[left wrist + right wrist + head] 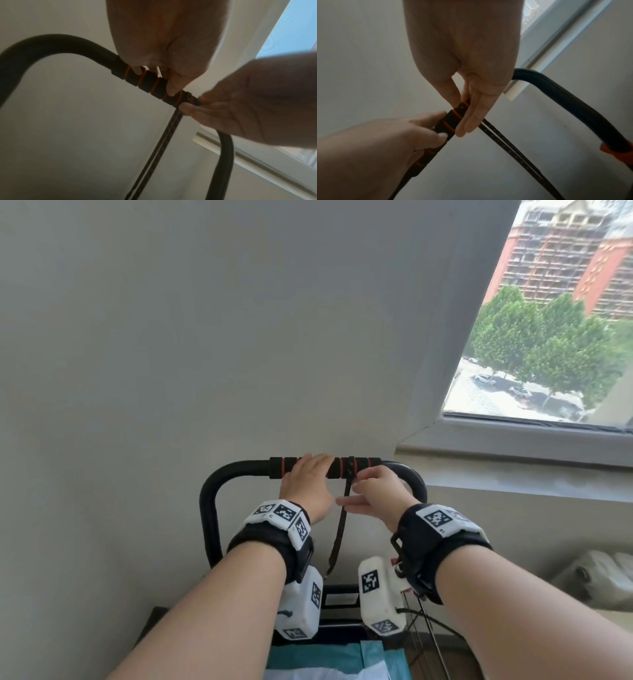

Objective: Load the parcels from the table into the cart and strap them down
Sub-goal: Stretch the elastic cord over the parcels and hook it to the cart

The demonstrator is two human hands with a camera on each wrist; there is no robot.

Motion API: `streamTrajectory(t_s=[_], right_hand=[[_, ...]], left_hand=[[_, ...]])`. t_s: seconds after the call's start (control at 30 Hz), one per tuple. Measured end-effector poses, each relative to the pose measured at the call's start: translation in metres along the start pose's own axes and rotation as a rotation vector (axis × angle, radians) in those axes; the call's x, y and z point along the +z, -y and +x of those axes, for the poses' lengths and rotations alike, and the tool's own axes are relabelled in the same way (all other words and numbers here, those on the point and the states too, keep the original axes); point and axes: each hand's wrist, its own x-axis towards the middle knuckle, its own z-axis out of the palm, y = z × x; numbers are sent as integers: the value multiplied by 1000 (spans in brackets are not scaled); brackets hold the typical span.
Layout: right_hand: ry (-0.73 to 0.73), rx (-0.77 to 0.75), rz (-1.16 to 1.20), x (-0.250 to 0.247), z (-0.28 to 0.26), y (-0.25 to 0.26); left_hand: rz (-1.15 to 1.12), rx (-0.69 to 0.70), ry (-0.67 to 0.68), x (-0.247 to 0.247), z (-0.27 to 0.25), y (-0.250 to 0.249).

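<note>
The cart handle is a black tube with a foam grip ringed in red, standing close to the wall. My left hand grips the foam from above, fingers curled round it. A dark patterned strap is looped over the grip just right of that hand and hangs down in two runs. My right hand pinches the strap at the handle between thumb and forefinger, its other fingers straight. Teal and white parcels show in the cart below my wrists.
A plain wall stands right behind the handle. A window with a deep sill is at the right. White bundled items lie at the right edge, and thin metal rods stand beside the cart. An orange fitting sits on the frame.
</note>
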Motion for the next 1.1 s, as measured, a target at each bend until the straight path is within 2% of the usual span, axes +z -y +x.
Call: streamTrajectory(t_s=[0.1,0.13,0.27,0.4,0.5,0.67,0.77,0.9,1.03,1.1], right_hand=[[21,49,240,3,3,-2],[31,36,230,3,4,-2],[-16,-101,-121,-2,-2,-2],[-14,-197,-271,-19,-17,-8],[60,-185,-389,-34,-36,-15],[254,-163,-602,-60,-82,-19],[361,-151,-659,-77,-111,-19],[522,-82,-776,-100,-148,-23],[614,-43,-830,-120,-181,-28],[617,-60,-847,-130,-196,-31]], left_hand=[[-65,9,21,-2,4,7],[-70,12,10,-2,4,7],[-68,19,-23,2,5,9],[-82,12,15,1,1,3],[-129,-5,52,-2,-9,-5],[-238,9,-21,18,-40,-14],[-361,-14,13,41,-64,-30],[-619,-202,-32,46,-95,-52],[-1052,-327,-178,21,-116,-77],[-1133,-322,-261,8,-126,-86]])
